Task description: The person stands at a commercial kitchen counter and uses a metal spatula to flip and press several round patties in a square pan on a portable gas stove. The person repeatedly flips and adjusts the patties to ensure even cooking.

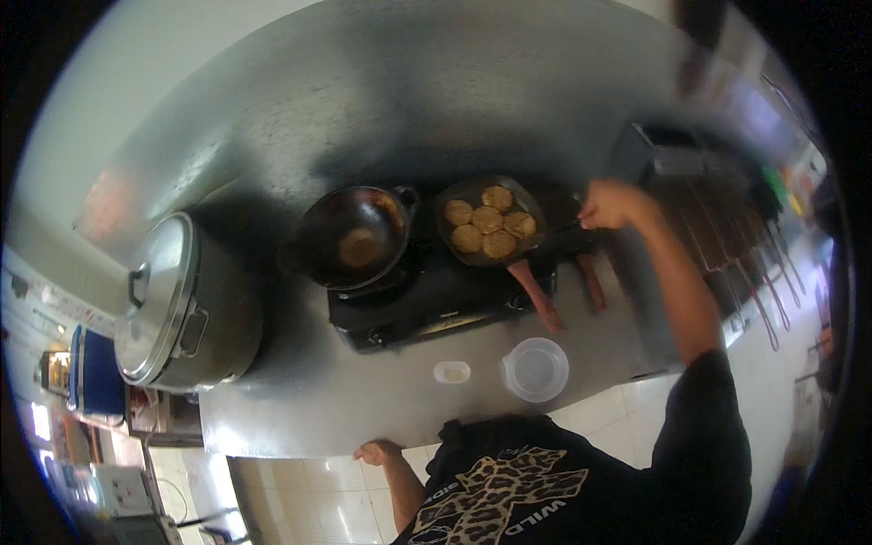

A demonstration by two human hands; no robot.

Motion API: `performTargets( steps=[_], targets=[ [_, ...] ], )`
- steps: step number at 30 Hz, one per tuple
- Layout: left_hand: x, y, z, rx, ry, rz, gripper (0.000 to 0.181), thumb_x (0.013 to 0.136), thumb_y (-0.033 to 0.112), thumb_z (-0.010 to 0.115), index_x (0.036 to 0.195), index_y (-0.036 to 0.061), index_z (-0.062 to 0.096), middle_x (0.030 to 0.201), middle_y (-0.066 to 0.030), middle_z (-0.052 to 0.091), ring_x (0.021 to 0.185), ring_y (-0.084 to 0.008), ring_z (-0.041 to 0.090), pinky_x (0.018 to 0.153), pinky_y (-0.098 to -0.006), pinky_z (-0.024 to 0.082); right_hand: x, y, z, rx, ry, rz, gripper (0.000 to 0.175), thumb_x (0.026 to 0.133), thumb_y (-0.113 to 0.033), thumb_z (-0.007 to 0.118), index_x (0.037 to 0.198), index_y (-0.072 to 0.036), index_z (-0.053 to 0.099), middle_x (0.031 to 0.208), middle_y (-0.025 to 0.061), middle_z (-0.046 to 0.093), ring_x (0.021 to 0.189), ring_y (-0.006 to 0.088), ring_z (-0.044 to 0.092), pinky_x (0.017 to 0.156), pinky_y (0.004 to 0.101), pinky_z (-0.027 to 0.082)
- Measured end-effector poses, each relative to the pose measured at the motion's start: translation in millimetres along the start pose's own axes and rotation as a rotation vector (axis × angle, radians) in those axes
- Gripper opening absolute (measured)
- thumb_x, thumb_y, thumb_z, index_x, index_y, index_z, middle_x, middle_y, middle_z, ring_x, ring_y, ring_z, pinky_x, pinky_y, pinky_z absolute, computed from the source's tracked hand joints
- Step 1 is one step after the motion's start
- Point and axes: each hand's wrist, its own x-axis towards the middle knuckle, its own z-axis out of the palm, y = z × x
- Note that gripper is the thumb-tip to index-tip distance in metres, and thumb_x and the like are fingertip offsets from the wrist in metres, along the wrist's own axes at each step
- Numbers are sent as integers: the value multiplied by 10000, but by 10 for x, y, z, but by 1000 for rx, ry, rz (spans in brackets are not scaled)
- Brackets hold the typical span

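My right hand point(606, 204) is closed around the end of a dark, thin-handled utensil point(569, 226), whose other end reaches toward the square frying pan point(470, 257). Several round browned patties point(487, 220) lie in that pan, which sits on the right side of a black two-burner gas stove point(436, 300) with its red handle point(537, 296) pointing toward me. A dark wok point(357, 238) with a little brown matter at its bottom rests on the left burner. Low at the counter's front edge, my left hand point(377, 452) appears to hold nothing, fingers partly curled.
A large lidded metal pot point(211, 320) stands at the left. Near the counter's front are a translucent plastic bowl point(536, 370) and a small white dish point(452, 372). Another red handle point(591, 283) lies right of the stove. Long wire-handled tools point(759, 300) hang over the right side.
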Motion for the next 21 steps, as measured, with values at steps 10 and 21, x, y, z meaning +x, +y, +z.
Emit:
performTargets(
  steps=[10, 21],
  targets=[
    [-382, 198, 169, 125, 155, -11, 872, 1036, 571, 165, 1210, -161, 606, 1262, -326, 614, 1167, -497, 592, 998, -652, 474, 278, 182, 206, 162, -62, 106, 363, 788, -398, 823, 1076, -179, 793, 1025, 88, 772, 910, 272, 732, 819, 391, 555],
    [-76, -7, 204, 188, 142, 106, 812, 1051, 513, 175, 1110, -154, 634, 1179, -306, 657, 1046, -490, 646, 935, -647, 520, 69, 484, 295, 409, -17, 79, 334, 866, -373, 790, 1140, -181, 778, 858, 43, 754, 694, 130, 610, 638, 324, 491]
  ],
)
